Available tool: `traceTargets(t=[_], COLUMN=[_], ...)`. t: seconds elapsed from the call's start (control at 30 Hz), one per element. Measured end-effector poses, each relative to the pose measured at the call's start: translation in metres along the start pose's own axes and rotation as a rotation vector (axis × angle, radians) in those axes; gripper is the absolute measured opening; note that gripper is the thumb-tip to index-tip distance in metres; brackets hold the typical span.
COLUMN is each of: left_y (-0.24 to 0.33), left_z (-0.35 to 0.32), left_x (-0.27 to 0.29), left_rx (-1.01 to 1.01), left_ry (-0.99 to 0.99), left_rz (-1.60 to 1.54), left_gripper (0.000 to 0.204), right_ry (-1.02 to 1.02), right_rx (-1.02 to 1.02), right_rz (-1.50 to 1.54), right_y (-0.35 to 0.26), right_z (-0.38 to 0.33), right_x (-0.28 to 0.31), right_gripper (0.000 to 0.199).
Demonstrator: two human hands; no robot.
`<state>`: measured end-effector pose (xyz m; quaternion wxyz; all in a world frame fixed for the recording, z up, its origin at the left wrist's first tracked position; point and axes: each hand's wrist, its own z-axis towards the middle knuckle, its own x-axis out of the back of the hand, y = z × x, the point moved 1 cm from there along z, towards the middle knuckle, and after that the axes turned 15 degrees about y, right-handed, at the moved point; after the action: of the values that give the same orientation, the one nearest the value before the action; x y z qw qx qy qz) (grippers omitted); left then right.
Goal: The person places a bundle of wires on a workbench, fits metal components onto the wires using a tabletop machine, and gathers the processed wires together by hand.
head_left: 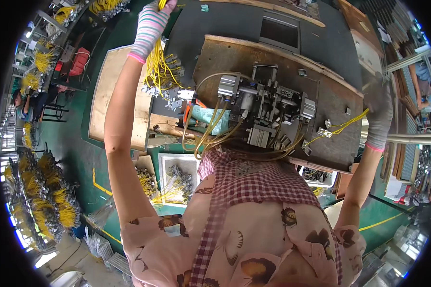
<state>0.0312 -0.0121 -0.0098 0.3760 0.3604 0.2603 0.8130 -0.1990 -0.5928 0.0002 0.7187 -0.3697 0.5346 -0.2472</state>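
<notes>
My left hand (153,24), in a striped glove, reaches up to the top edge. It is closed on yellow wires, part of which lies outside the picture. Beside and below its wrist a bundle of yellow wires (159,67) with metal end pieces spreads over the bench. My right hand (379,107), in a grey glove, is at the bench's right edge, its fingers smeared by motion. A few yellow wires (342,126) with metal clips run up to this hand; whether it grips them is unclear. Between my arms stands a metal fixture (268,103) with pneumatic cylinders and hoses.
Orange-handled pliers (187,115) and a teal cloth (209,118) lie left of the fixture. Below the bench are a white tray (161,165) of wired parts and a white bin (331,181). Racks of yellow wires (43,196) stand at left, where another person (25,107) sits.
</notes>
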Motion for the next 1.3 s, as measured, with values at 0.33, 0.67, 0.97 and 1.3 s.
traceTargets(t=[0.33,0.67,0.97,1.3], left_y=[0.045,0.082,0.093,0.196], left_z=[-0.009,-0.084,-0.074,-0.100], left_x=[-0.143,-0.175,-0.197,-0.196], left_rx=[0.098,-0.249,-0.305,0.340], left_ry=[-0.581,-0.588,-0.668,-0.709], left_rz=[0.255,0.355,0.639,-0.726], left_gripper=[0.056,0.056,0.034,0.053], right_ry=[0.797,0.619,0.528,0.561], right_rx=[0.298,0.054,0.038,0.008], right_rz=[-0.230,-0.266,-0.415,-0.575], right_y=[0.014,0.038,0.038,0.049], right_z=[0.003,0.032,0.043,0.049], right_x=[-0.054,-0.057,-0.078,-0.092], right_gripper=[0.043,0.048,0.049,0.055])
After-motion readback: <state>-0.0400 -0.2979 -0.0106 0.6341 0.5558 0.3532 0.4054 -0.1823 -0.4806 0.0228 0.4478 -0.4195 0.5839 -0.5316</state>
